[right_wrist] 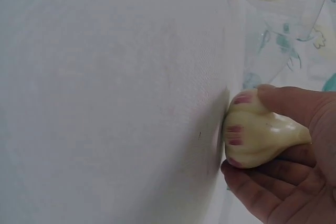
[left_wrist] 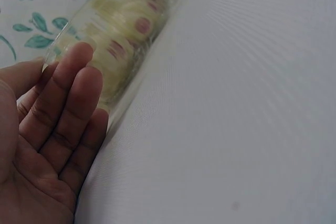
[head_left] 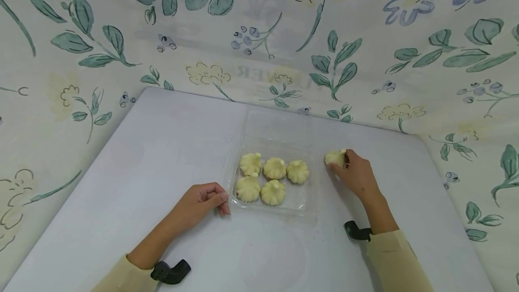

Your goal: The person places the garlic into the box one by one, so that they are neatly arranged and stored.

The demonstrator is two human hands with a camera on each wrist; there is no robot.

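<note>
My right hand grips a garlic bulb low at the table, to the right of a clear plastic box. In the right wrist view the bulb is cream with purple streaks, held between thumb and fingers, its stem toward the palm. The clear box stands mid-table with several more garlic bulbs in it, stems up; its right front part holds none. At the box's left front corner rests my left hand. Its loosely bent fingers lie right at the box wall in the left wrist view.
The box's clear lid lies folded back toward the far table edge. A white table spreads under everything. Behind it hangs a floral-patterned cloth. Black wrist cameras sit at both sleeves.
</note>
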